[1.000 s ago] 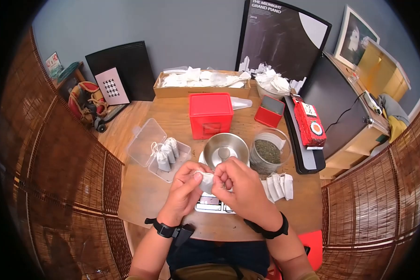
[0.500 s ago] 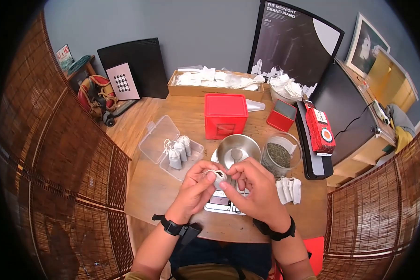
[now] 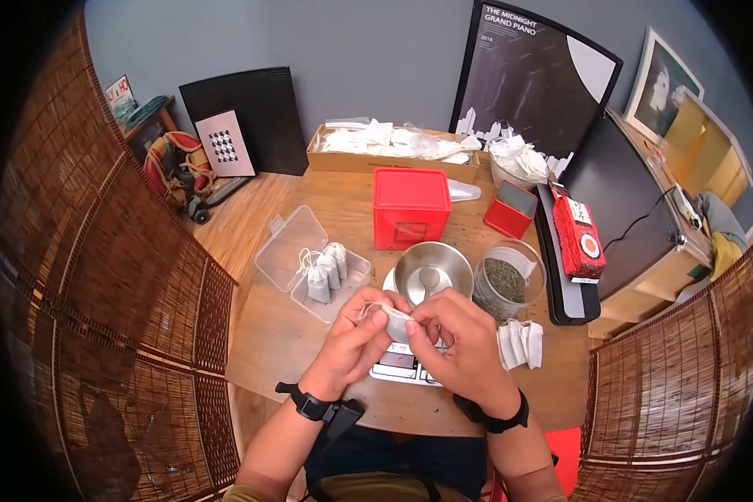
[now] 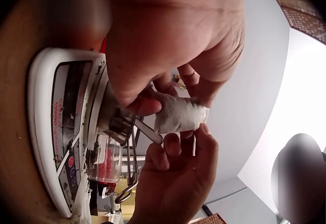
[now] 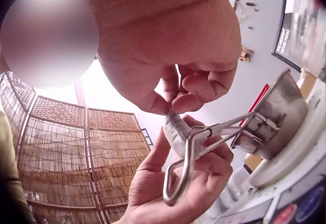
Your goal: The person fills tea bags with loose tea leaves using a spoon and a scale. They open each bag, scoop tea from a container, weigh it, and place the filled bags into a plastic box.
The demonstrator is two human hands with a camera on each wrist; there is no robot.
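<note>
Above the kitchen scale (image 3: 393, 366), my left hand (image 3: 347, 341) holds a small white drawstring tea bag (image 3: 399, 328) between thumb and fingers. A loop of its string sticks out over the left fingers. My right hand (image 3: 468, 347) pinches the bag's top edge with thumb and fingertips, as the right wrist view shows at the bag (image 5: 175, 135). Just beyond the hands stands a steel bowl (image 3: 452, 261) on the scale. A metal utensil with a looped handle (image 5: 178, 175) leans out of it, its spoon end (image 3: 429, 277) inside.
Filled tea bags (image 3: 319, 284) stand in an open clear box (image 3: 289, 251) at left. To the right are a tub of dried leaves (image 3: 504, 280) and flat white bags (image 3: 520, 343). Behind stand a red canister (image 3: 412, 205), a cardboard box (image 3: 393, 165) and a red packet (image 3: 576, 234).
Half a second ago the bag's mouth gaped, showing dark contents; now its top edge looks drawn together between my fingers. My head view has swung slightly left.
</note>
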